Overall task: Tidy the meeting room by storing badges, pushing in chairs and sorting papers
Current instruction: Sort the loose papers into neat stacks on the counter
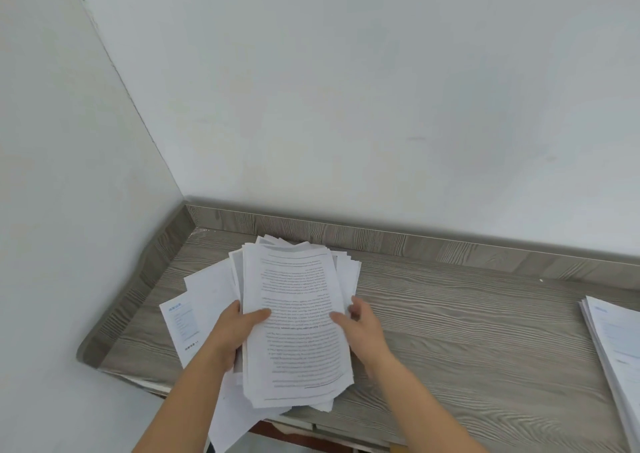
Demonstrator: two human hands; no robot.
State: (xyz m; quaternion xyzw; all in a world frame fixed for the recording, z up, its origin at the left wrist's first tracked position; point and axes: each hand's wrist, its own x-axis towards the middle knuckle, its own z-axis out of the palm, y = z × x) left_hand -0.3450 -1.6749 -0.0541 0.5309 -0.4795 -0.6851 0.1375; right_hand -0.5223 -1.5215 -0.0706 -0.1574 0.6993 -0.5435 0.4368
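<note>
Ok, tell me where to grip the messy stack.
Grip the stack by its two long edges, near the middle, one hand from each side, thumbs on top, as the left hand and right hand hold it. It is fanned, so a one-edge grip would probably let sheets slide.

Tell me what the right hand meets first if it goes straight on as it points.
The paper stack: the right hand grips its right edge, pointing forward-left into it. Depth is hard to judge.
</note>
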